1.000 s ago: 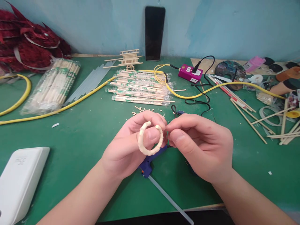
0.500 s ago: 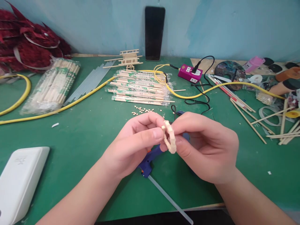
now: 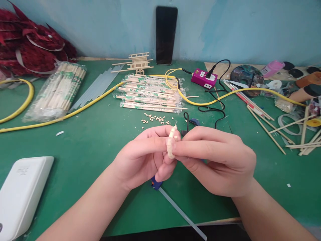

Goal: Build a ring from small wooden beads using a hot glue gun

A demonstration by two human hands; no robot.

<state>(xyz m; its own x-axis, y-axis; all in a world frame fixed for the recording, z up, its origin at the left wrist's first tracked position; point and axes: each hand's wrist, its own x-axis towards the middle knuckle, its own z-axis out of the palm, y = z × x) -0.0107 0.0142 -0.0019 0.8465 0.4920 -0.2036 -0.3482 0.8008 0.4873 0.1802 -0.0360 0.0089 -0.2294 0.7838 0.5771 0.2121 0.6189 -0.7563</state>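
Two hands are held up over a green mat (image 3: 75,201). A ring of little wood bits (image 3: 171,142) is pinched between the left hand (image 3: 142,157) and the right hand (image 3: 215,160). It is seen edge-on, so whether a gap is left cannot be told. Many loose bits (image 3: 153,118) are left on the mat, and a blue glue gun (image 3: 155,183) is partly hidden under the hands.

Your single camera is worn on your head and faces forward and down. Your left hand (image 3: 141,157) and right hand (image 3: 215,160) appear nearest, in the lower frame. The green table (image 3: 75,201) extends beyond them, and the blue wall (image 3: 250,30) fills the far top edge.
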